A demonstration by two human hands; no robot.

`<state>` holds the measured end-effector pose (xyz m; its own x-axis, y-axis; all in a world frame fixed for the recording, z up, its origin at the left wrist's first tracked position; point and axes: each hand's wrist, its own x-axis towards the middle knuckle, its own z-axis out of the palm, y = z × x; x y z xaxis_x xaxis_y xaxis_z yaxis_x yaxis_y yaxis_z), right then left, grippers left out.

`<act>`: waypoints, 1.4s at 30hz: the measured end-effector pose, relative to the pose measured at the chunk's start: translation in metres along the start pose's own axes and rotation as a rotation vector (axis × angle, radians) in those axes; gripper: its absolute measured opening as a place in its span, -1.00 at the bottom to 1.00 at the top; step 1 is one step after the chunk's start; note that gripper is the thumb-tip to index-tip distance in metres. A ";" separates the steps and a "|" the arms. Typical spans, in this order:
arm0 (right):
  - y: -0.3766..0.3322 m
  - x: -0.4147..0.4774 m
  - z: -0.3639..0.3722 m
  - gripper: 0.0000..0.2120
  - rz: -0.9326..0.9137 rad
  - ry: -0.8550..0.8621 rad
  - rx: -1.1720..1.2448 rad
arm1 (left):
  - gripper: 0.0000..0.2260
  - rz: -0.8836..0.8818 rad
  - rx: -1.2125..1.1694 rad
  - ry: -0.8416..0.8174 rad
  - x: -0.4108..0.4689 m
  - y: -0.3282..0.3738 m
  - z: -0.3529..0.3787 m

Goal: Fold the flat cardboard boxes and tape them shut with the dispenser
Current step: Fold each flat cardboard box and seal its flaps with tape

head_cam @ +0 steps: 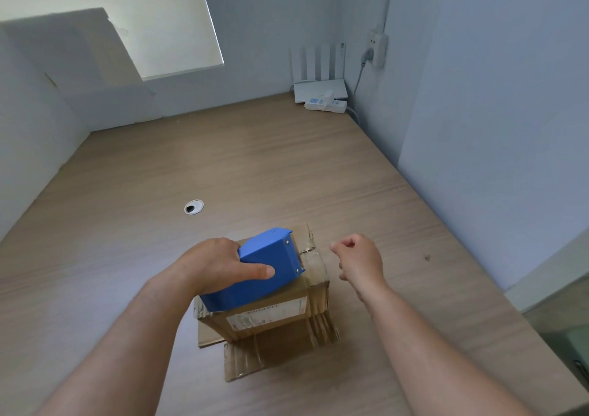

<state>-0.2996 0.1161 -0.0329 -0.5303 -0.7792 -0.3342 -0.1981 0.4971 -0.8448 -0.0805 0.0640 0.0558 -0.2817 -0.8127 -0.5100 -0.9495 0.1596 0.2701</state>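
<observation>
Filling a white-walled corner, wooden desk (255,167) bears router (319,89), box (274,318) beneath dispenser (267,251).

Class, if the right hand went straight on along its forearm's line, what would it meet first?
Probably nothing near: the right hand sits right of the cardboard box, and its forearm line seems to clear the box's far corner, leaving bare desk ahead. Depth is unclear.
</observation>
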 end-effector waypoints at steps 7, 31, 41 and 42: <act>-0.013 -0.029 0.023 -0.70 -0.196 0.023 -0.357 | -0.41 -0.032 -0.021 -0.006 0.001 0.002 0.000; -0.017 -0.019 0.022 -0.60 -0.207 0.095 -0.217 | -0.20 -0.031 0.050 -0.185 -0.005 -0.049 -0.081; -0.020 -0.020 0.031 -0.64 -0.232 0.131 -0.292 | -0.06 -0.219 -0.153 -0.253 -0.027 -0.172 -0.107; -0.021 -0.020 0.035 -0.64 -0.238 0.129 -0.303 | -0.08 -0.226 -0.156 -0.257 -0.028 -0.177 -0.105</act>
<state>-0.2563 0.1084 -0.0230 -0.5360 -0.8411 -0.0725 -0.5514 0.4138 -0.7244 0.1095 -0.0007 0.1080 -0.1115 -0.6477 -0.7537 -0.9649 -0.1111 0.2381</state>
